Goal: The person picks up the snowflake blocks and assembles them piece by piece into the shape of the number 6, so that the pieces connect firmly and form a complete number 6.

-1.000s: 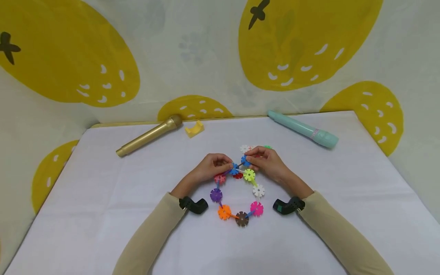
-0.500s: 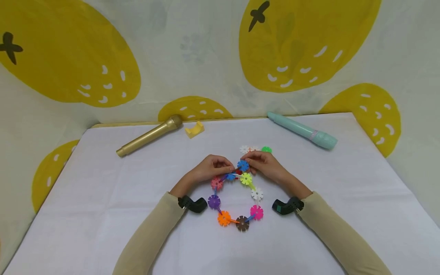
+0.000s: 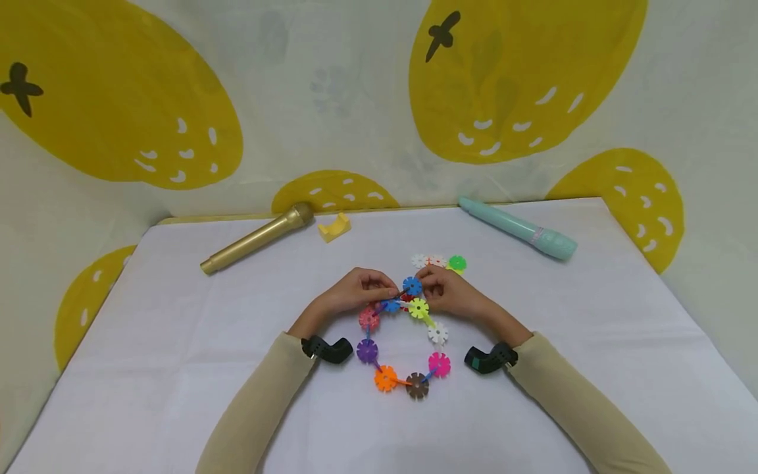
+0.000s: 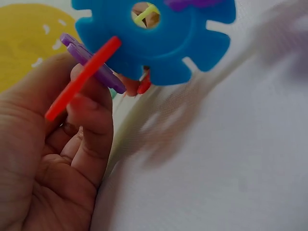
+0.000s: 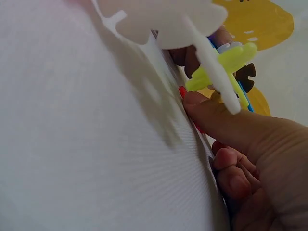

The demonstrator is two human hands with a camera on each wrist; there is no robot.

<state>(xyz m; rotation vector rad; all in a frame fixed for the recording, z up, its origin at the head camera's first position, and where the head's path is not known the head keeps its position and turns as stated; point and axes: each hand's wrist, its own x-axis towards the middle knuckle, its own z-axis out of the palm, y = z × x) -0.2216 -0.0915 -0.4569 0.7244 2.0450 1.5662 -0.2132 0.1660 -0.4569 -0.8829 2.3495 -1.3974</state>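
Observation:
Toothed plastic snowflake discs, interlocked by their slots, form a many-coloured ring [image 3: 417,386] in the middle of the table. My left hand [image 3: 358,289] pinches the ring's upper left; in the left wrist view a purple disc [image 4: 98,70] sits edge-on at the fingertips, below a large blue disc [image 4: 163,55]. My right hand [image 3: 456,293] holds the upper right, its thumb against a red disc [image 5: 199,127] seen mostly edge-on. Between the hands, an upper blue disc [image 3: 412,286] stands raised on a brown link. A yellow-green disc [image 3: 419,308] hangs just below.
Behind the right hand lie a few more joined discs, with a green disc [image 3: 458,263] among them. Along the back are a gold microphone [image 3: 257,238], a yellow cradle-shaped block [image 3: 334,228] and a mint-green microphone [image 3: 518,227]. A white cloth [image 3: 148,342] covers the table.
The ring's lower part has shifted slightly towards me. The upper blue disc has moved left and a little down; the right hand has lowered slightly, and both hands stay at the ring's top.

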